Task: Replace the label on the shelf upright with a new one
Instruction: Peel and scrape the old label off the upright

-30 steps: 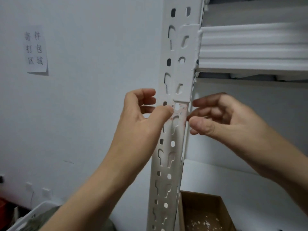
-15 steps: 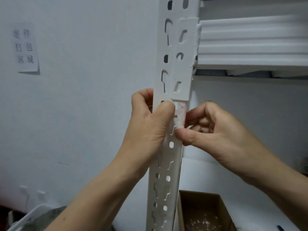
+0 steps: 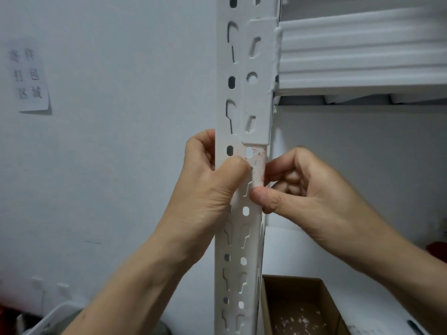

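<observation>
WAREHOUSE CORNER: A white wall fills the nine o'clock half of the view. A slotted shelf upright runs from twelve to six o'clock through the centre, and a ribbed shelf beam joins it toward two o'clock. The person's left hand, rising from seven o'clock, grips the upright, with fingers curled round its far edge and the thumb pressed on its face. The right hand, reaching in from four o'clock, pinches the lower end of the label. An open cardboard box sits at five o'clock and a paper notice hangs at ten. The label, a worn pinkish-white strip, clings to the upright at dead centre, just below the beam's bracket. Getting it off clean probably calls for a slow, flat pull along the post while the left thumb steadies it, since the frayed paper looks ready to shred.
</observation>
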